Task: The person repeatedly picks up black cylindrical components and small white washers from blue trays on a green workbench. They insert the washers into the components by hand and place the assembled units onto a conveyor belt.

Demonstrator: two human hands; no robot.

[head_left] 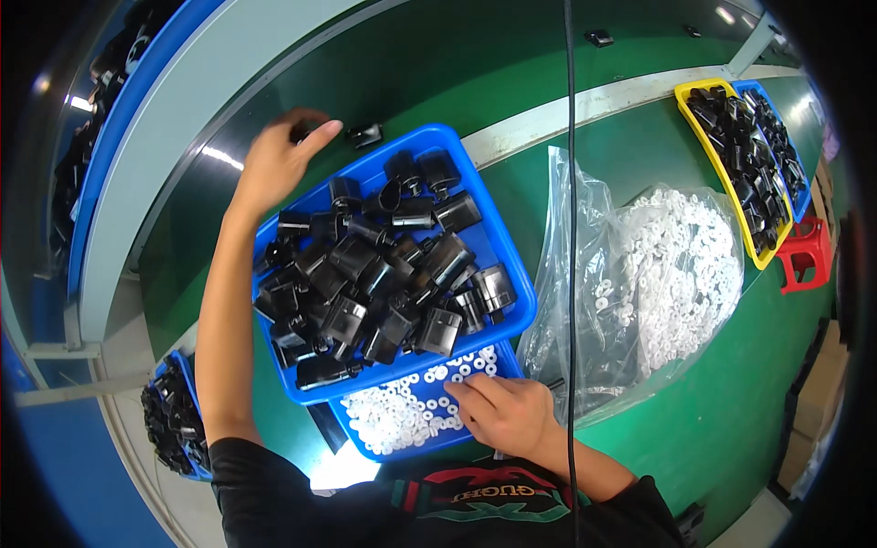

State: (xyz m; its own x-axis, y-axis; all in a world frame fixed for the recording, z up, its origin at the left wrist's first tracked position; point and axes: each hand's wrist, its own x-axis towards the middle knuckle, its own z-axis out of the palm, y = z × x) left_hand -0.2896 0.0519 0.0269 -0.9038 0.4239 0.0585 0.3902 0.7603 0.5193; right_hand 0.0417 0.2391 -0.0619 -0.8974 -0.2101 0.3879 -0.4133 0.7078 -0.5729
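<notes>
My left hand [281, 163] reaches past the far left side of a large blue tray [498, 247]. Its thumb stands apart from the fingers, which are blurred, and something dark shows beneath them. Just right of that hand, a black plastic part [364, 136] lies on the green surface. Black, cup-like plastic parts [352, 260] with short stems fill the large tray. Below it, a smaller blue tray [438, 445] holds loose white rings [388, 420]. Over these rings my right hand [510, 416] is closed, thumb and fingertips together; whatever is between them is too small to make out.
To the right, a clear plastic bag [585, 301] spills white rings [681, 274]. A dark cable [572, 183] hangs across the view. Yellow [758, 258] and blue trays of black parts stand far right, beside a red stool [806, 256]. Another filled tray [178, 416] is lower left.
</notes>
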